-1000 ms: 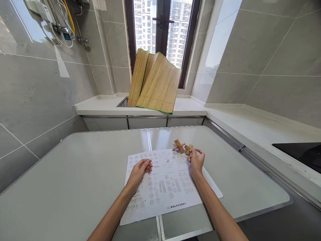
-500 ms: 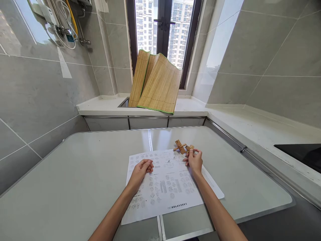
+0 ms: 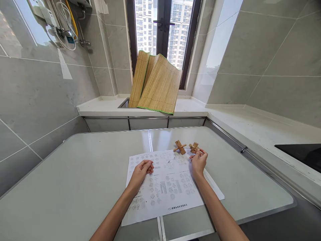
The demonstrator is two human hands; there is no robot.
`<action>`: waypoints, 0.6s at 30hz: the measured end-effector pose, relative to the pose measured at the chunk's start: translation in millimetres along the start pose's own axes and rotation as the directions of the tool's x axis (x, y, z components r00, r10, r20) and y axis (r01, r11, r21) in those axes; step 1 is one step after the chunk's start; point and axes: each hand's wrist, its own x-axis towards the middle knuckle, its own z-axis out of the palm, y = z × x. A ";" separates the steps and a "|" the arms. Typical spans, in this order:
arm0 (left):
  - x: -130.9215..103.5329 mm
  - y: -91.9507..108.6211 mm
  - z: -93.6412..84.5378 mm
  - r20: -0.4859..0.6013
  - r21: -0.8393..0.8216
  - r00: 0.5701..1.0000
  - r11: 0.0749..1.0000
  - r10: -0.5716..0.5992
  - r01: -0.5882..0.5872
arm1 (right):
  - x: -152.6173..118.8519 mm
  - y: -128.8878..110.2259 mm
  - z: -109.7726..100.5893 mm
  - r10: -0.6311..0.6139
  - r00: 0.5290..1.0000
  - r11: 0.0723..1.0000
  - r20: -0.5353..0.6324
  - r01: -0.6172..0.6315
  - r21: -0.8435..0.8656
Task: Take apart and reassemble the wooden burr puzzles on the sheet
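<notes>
My right hand [image 3: 199, 161] is at the top right of the printed sheet [image 3: 175, 197], its thumb and fingertips closed on the edge of a small interlocking wooden puzzle [image 3: 193, 147]. Part of that puzzle is hidden behind the fingers. Just left of it lies a second wooden puzzle piece group [image 3: 180, 147], a notched flat bar crossed by a thin stick, touched by neither hand. My left hand [image 3: 142, 170] rests on the left part of the sheet with its fingers curled together, and nothing shows in them. Small line diagrams and text cover the paper.
The sheet lies on a pale table [image 3: 75, 180] with a metal seam down its middle. Behind it, a folded bamboo mat [image 3: 160, 83] leans on the white counter [image 3: 105, 107] before the window. A dark panel [image 3: 301, 152] sits in the right counter.
My right hand has moved slightly right with the wooden puzzle, widening the gap to the crossed pieces on its left. My left hand has stayed in place.
</notes>
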 end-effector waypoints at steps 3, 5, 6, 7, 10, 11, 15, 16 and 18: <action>-1.7 2.0 2.3 -0.001 0.054 1.000 0.998 0.025 -0.025 | -6.0 -7.4 5.7 -0.049 0.999 0.998 0.008 0.049 0.026; -3.4 3.7 4.3 -0.004 0.091 0.999 0.995 0.038 -0.038 | -14.3 -10.7 12.7 -0.049 0.995 0.998 0.084 0.045 0.050; -4.3 4.3 5.5 -0.006 0.106 0.999 0.993 0.045 -0.044 | -20.0 -11.8 16.8 -0.041 0.990 0.998 0.138 0.033 0.060; -5.2 4.6 6.7 -0.010 0.120 0.999 0.991 0.053 -0.052 | -26.7 -12.5 21.0 -0.030 0.980 0.998 0.197 0.017 0.067; -7.3 3.1 10.4 -0.021 0.164 0.996 0.983 0.091 -0.086 | -50.1 -14.0 32.1 0.025 0.870 0.993 0.492 -0.077 0.087; -7.7 1.7 11.5 -0.021 0.175 0.994 0.979 0.109 -0.104 | -58.0 -14.5 34.8 0.043 0.809 0.992 0.587 -0.104 0.072; -8.8 -5.0 14.1 0.019 0.181 0.987 0.970 0.161 -0.162 | -82.0 -19.6 39.5 0.094 0.584 0.991 0.806 -0.130 -0.021; -9.2 -6.2 14.4 0.034 0.177 0.986 0.970 0.161 -0.164 | -85.7 -21.6 39.6 0.102 0.539 0.991 0.836 -0.130 -0.037; -10.2 -7.0 14.9 0.066 0.168 0.987 0.973 0.148 -0.157 | -90.6 -25.8 39.5 0.107 0.467 0.990 0.878 -0.128 -0.052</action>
